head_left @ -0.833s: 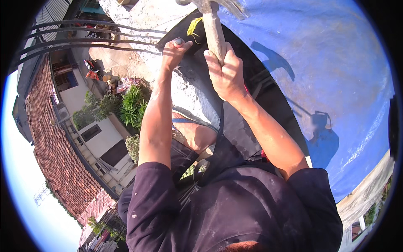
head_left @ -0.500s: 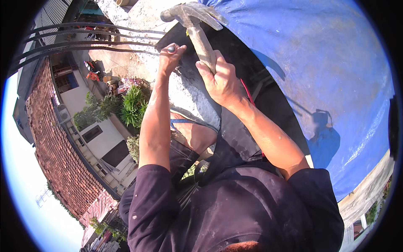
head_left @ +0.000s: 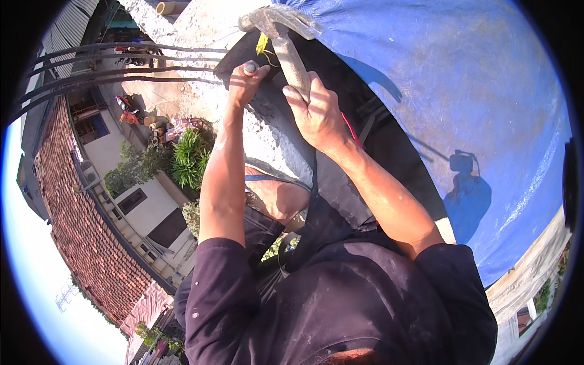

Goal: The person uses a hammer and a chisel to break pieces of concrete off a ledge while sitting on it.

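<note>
My right hand (head_left: 317, 114) is closed round the wooden handle of a claw hammer (head_left: 292, 64). The hammer's metal head is raised above and slightly right of my left hand (head_left: 244, 88), apart from it. My left fist grips a metal rod (head_left: 250, 68), perhaps a chisel, whose round end shows at the top of the fist. The rest of the rod is hidden by the hand. Below the left hand runs a rough, whitish concrete ledge (head_left: 267, 131) with a chipped edge.
A blue tarp (head_left: 474, 79) spreads over the right side, with my shadow on it. Dark cables (head_left: 140, 59) reach the ledge from the left. A yellow strip (head_left: 262, 44) hangs by the hammer. Far below on the left are a tiled roof (head_left: 91, 213) and plants (head_left: 191, 155).
The hammer has shifted slightly relative to my left hand, and more of the yellow strip shows. The surroundings have slid a little left in view. Both grips stay the same.
</note>
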`<state>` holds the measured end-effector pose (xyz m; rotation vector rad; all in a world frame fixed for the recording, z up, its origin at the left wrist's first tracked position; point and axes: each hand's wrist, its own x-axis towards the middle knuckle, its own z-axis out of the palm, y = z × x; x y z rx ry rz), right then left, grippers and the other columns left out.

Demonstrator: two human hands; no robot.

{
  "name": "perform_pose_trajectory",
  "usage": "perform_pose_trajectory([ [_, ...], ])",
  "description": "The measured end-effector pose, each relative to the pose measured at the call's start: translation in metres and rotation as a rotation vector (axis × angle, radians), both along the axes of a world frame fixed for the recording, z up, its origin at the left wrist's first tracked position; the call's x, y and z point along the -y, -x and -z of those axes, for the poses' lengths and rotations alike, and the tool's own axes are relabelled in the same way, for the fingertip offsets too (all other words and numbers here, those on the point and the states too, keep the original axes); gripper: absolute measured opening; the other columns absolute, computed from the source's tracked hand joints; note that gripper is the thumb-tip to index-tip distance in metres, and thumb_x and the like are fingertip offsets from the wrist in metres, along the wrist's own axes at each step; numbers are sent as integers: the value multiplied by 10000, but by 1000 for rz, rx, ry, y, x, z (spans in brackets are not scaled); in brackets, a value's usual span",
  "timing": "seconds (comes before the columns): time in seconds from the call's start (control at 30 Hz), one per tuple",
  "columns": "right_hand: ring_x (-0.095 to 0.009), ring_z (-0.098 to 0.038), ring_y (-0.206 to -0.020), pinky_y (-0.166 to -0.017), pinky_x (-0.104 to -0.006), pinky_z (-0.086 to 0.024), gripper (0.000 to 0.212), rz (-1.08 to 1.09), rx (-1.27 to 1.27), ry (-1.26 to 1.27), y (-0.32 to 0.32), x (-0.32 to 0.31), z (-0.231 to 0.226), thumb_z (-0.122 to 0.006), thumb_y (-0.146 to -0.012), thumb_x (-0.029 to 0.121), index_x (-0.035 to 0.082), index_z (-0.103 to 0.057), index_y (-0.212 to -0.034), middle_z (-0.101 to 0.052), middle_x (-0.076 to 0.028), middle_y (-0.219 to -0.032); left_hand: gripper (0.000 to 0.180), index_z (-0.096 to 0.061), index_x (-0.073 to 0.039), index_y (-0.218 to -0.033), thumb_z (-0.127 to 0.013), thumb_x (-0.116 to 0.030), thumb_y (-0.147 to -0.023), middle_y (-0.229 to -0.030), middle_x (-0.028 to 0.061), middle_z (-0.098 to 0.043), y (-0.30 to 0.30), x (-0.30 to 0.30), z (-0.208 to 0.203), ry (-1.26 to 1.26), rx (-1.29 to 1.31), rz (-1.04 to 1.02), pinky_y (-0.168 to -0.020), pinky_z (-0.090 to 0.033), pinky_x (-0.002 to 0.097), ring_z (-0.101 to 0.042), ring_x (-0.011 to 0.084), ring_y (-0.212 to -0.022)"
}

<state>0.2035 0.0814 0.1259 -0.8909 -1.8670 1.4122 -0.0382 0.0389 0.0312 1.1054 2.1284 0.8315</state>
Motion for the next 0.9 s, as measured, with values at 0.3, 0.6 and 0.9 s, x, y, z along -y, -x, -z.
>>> perform_pose_trajectory([
  [0.3, -460, -662, -676, -538, -511, -512, 271, 11, 0, -165, 0, 2, -11, -687, -964, 208, -11, -529, -936, -609, -234, -649, 307, -645, 13, -807, -762, -262, -874, -644, 76, -579, 1, 1, 6, 17, 69, -10, -619, -457, 373, -522, 151, -636],
  [0.6, -461, -662, -674, -525, -493, -508, 307, -93, 65, 39, -15, 3, 4, -653, -991, 272, -1, -523, -936, -609, -240, -644, 294, -675, 1, -814, -751, -275, -879, -685, 85, -605, 16, 16, 17, -10, -175, 135, -637, -469, 373, -554, 190, -639],
  [0.9, -472, -661, -704, -542, -503, -495, 290, -149, 148, -33, 0, -5, 17, -667, -977, 232, -25, -539, -937, -610, -257, -676, 280, -715, -14, -928, -731, -293, -900, -789, 136, -694, 7, 2, 20, -130, 78, 100, -694, -516, 371, -657, 204, -741],
])
